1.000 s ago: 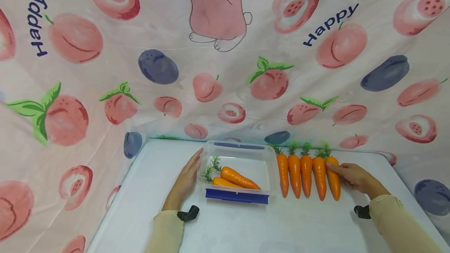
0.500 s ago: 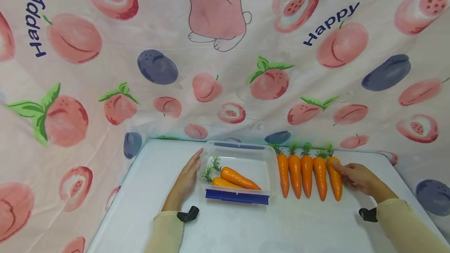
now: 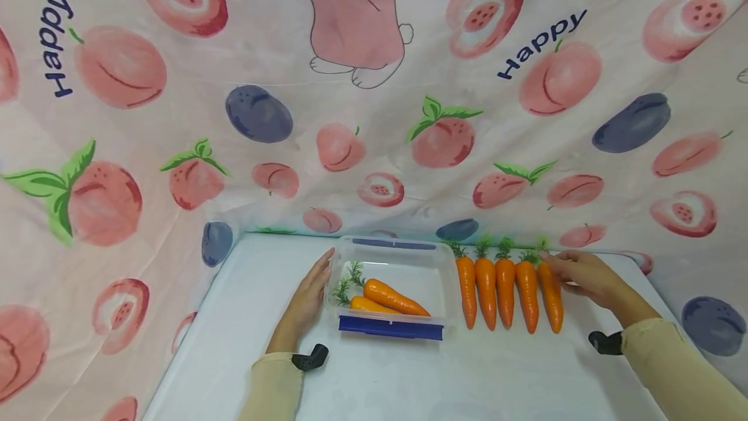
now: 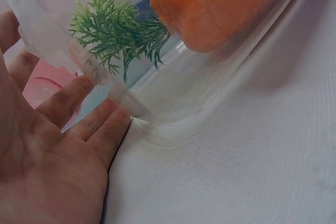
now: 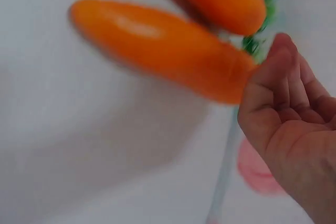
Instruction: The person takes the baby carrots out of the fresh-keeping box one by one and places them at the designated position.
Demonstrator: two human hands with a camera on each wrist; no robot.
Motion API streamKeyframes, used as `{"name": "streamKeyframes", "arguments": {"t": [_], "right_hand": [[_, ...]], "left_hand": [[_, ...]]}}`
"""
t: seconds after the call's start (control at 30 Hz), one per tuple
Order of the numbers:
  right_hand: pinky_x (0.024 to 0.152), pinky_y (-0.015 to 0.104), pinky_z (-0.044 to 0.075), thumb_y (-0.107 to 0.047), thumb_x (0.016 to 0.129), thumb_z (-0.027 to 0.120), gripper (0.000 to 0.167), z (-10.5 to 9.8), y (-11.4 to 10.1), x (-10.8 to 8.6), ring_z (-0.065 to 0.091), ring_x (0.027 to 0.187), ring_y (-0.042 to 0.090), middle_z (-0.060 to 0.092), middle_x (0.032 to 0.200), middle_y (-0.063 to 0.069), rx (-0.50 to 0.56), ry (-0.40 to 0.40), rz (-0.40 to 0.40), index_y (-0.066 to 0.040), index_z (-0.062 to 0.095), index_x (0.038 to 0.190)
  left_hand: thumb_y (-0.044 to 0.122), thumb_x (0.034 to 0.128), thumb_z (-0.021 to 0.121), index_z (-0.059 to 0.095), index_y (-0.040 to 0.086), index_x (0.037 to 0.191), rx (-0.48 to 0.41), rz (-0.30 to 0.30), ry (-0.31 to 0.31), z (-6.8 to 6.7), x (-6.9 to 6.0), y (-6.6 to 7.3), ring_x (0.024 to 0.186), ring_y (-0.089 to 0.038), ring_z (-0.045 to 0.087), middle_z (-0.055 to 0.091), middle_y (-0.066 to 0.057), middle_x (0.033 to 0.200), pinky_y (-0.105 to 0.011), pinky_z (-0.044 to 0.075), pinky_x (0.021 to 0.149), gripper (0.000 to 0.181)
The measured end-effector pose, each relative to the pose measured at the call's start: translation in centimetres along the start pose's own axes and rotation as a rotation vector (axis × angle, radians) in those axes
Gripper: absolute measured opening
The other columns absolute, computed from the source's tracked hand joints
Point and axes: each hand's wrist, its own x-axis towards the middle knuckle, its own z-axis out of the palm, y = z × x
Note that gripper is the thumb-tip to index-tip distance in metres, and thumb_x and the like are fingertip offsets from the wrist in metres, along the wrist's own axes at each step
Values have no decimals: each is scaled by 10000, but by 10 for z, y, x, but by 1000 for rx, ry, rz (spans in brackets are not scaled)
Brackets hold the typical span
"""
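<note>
Your left hand (image 3: 306, 294) lies against the left wall of a clear plastic box (image 3: 417, 278), its fingers extended and clasping nothing. That wall stands between your fingers and the green leaves inside. In the box, two orange carrots (image 3: 394, 297) lie side by side at a slant, leaves to the left; the front wall partly covers the nearer one. A dark blue flap (image 3: 390, 327) sticks out along the front.

Right of the box, five more carrots (image 3: 505, 294) form a row, leaves at the back, tips toward you. The first is just beside the box wall, so the row fills the space between box and right hand. Your right hand (image 3: 584, 278) is at the top of the outermost carrot (image 3: 550, 297), thumb and finger brought together there; whether they pinch its leaves, you cannot tell.

The white table (image 3: 467, 375) ends just behind the row, where a fruit-printed cloth (image 3: 327, 102) rises. Black devices (image 3: 311, 357) sit at both wrists, below beige sleeves (image 3: 672, 356).
</note>
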Motion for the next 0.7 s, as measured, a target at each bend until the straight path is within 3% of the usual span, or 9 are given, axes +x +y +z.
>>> {"name": "streamKeyframes", "arguments": {"t": [0.17, 0.4, 0.7], "right_hand": [[1039, 535, 538, -618, 1007, 500, 885, 10, -26, -3, 570, 1248, 415, 508, 1428, 318, -10, -58, -79, 124, 362, 1470], [1067, 516, 519, -602, 979, 571, 869, 26, -65, -7, 565, 1311, 425, 516, 1466, 286, 2, -134, -156, 70, 383, 1496], [1096, 521, 492, -452, 977, 668, 759, 48, -107, -11, 551, 1337, 424, 502, 1479, 270, 112, -238, -230, 42, 409, 1492]], "left_hand": [[454, 1085, 429, 353, 367, 1585, 0, -4, -3, 0, -1, 0, 1583, -243, 175, 243, 0, 1695, -490, 165, 1294, 512], [425, 1096, 412, 320, 296, 1609, -3, 20, -13, -1, -1, 0, 1588, -300, 144, 203, -74, 1709, -522, 146, 1289, 537], [394, 1099, 422, 332, 304, 1603, -14, 15, -16, 0, 0, -1, 1586, -284, 161, 219, -64, 1704, -505, 154, 1292, 520]]}}
